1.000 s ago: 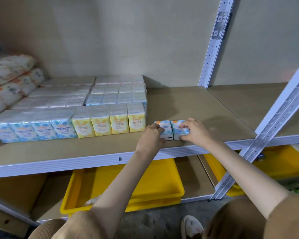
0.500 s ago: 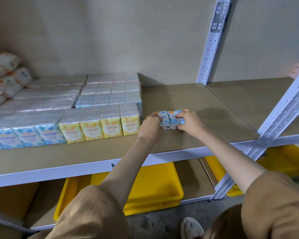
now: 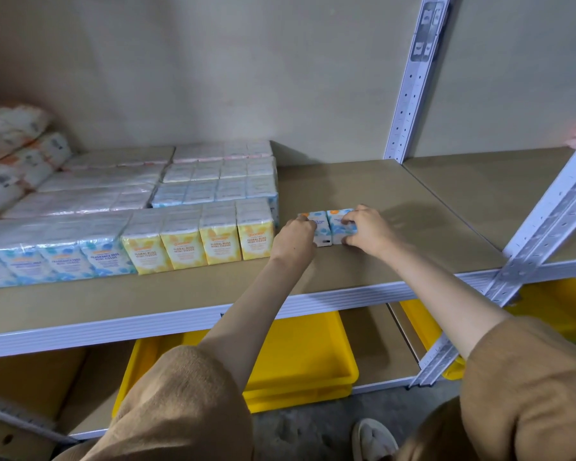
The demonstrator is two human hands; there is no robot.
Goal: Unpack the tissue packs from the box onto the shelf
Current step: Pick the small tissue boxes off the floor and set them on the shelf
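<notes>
Two small blue-and-white tissue packs [image 3: 330,225] stand side by side on the brown shelf board [image 3: 396,207], right of the stocked rows. My left hand [image 3: 293,239] grips the left pack's side. My right hand [image 3: 366,231] grips the right pack from its right side, fingers over its front. Rows of yellow tissue packs [image 3: 202,239] and blue tissue packs [image 3: 57,261] line the shelf front, with more wrapped packs behind. A narrow gap separates the held packs from the yellow row. The box is not in view.
Large soft wrapped bundles [image 3: 10,161] lie at the far left. A white perforated upright [image 3: 409,94] stands at the back and a slanted white post [image 3: 546,221] at the right. Yellow bins [image 3: 306,354] sit on the lower shelf. A shoe [image 3: 373,440] shows on the floor.
Both hands have slid the two blue packs from the shelf's front edge further back on the board, closer in line with the yellow row.
</notes>
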